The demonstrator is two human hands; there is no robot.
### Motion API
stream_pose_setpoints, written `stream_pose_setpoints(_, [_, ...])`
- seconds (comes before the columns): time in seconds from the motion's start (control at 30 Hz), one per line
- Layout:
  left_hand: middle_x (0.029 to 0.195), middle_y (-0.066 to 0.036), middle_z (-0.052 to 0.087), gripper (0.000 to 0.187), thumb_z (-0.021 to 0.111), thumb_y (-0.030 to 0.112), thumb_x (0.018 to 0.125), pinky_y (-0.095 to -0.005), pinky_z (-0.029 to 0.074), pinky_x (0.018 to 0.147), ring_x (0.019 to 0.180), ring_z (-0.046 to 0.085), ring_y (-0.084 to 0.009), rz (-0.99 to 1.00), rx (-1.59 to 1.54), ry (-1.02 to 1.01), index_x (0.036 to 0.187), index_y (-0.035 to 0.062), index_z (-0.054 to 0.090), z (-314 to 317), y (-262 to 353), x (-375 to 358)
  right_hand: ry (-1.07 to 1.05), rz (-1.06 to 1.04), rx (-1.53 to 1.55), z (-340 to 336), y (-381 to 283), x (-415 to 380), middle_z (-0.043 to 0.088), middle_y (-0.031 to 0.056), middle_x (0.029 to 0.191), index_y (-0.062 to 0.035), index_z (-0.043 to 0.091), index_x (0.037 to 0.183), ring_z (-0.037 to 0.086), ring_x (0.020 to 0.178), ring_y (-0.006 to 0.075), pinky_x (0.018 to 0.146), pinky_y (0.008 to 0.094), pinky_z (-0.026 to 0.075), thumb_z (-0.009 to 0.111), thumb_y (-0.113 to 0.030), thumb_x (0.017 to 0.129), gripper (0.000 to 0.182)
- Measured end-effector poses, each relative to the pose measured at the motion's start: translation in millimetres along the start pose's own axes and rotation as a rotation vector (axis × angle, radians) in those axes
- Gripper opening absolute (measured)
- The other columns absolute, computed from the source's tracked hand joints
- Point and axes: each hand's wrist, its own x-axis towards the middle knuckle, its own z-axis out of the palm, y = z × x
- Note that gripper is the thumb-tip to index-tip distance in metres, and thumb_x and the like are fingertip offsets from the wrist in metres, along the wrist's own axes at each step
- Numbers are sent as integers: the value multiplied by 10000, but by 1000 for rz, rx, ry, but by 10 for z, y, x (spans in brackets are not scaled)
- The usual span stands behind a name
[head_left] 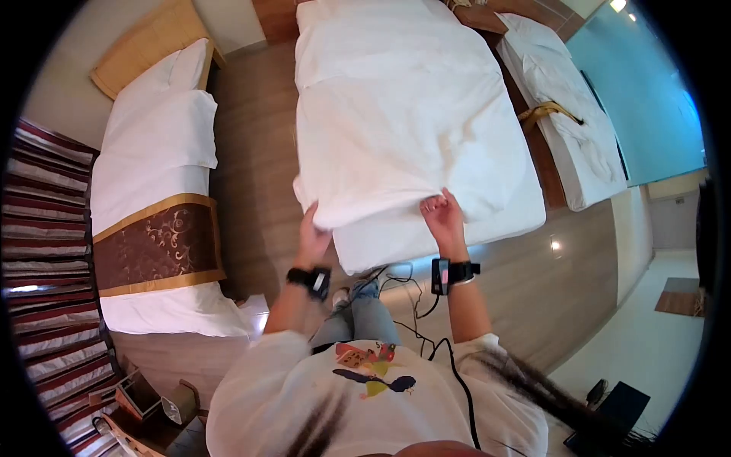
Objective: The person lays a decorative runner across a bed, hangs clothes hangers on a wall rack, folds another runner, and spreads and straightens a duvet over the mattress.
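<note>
A white duvet (373, 145) covers most of the middle bed, with creases running toward my hands. My left hand (312, 238) is closed on the duvet's near left corner. Farther right along the same near edge, my right hand (443, 217) pinches the duvet, its fingers curled and the cloth drawn up in folds there. Below that edge, the white mattress (396, 242) shows at the foot of the bed. Each wrist wears a black strapped device, and the cloth partly hides my left fingertips.
To the left stands another bed (156, 145) with a brown and gold bed runner (156, 244). A third bed (575, 137) at right carries a brown and gold cloth (550, 113). Black cables (415, 297) hang by my legs. A striped curtain (49, 228) lines the left side.
</note>
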Motion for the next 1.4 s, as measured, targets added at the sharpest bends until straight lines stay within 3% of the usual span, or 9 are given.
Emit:
stream_pose_setpoints(0.13, [935,-102,519,277,466,184,767,-293,418,730,825,513,-170,-223,419,233,976,2,466,-473,378,-479,292,-284,-198,-864,544,-189,466,29,702,-70,454,706,424,646,141,631,233,358,449,-155,767,104])
stream_pose_setpoints(0.3, [708,-31,541,151,481,156,764,-243,428,551,600,505,-97,-428,480,296,837,31,522,358,134,-724,353,448,-949,-2325,1341,-189,476,80,862,-99,451,842,429,874,206,712,353,366,395,-299,764,222])
stream_pose_setpoints(0.5, [483,44,431,137,491,197,760,-210,406,485,432,413,-63,-386,245,230,750,62,510,461,403,-766,16,-273,-2205,-2157,833,455,468,85,1065,-120,453,1046,392,1025,275,871,405,285,408,-229,717,349])
stream_pose_setpoints(0.73, [508,20,433,150,542,225,724,-216,395,486,480,430,-78,-283,512,285,754,80,521,132,710,-926,212,-202,-184,-530,313,123,504,95,965,-2,460,968,472,913,183,776,349,392,438,-218,792,280])
stream_pose_setpoints(0.93, [592,2,468,179,557,247,698,-194,343,475,520,427,-86,-226,1312,520,650,78,529,-1663,432,-1201,630,206,-1076,-1625,528,-996,509,80,582,8,478,790,497,421,175,397,248,412,407,-204,791,223])
stream_pose_setpoints(1.0, [575,4,467,173,530,231,711,-203,322,428,492,421,-83,-291,1337,660,610,92,516,-1704,625,-1283,-26,511,-1664,-2319,343,-1136,539,108,583,6,516,790,557,543,166,459,219,410,415,-222,785,250])
stream_pose_setpoints(1.1, [556,1,462,190,507,240,731,-205,293,378,437,398,-79,-126,974,631,606,99,487,-1502,1100,-1483,245,967,-1119,-1838,336,-1453,573,117,661,2,532,824,562,599,175,500,245,424,429,-199,772,232])
stream_pose_setpoints(1.17, [569,2,474,176,500,247,744,-203,307,402,455,412,-76,-9,955,629,636,109,487,-1458,1363,-1460,-266,473,-1435,-2135,179,-1548,589,98,736,-15,533,871,563,653,178,521,249,431,445,-163,754,208])
stream_pose_setpoints(1.4, [699,26,535,129,498,258,756,-211,341,638,720,492,-75,161,874,504,719,136,516,-313,1377,-1361,681,-580,-1039,-1402,-1024,-2288,559,22,730,-64,517,906,520,672,98,562,203,377,414,-286,794,269])
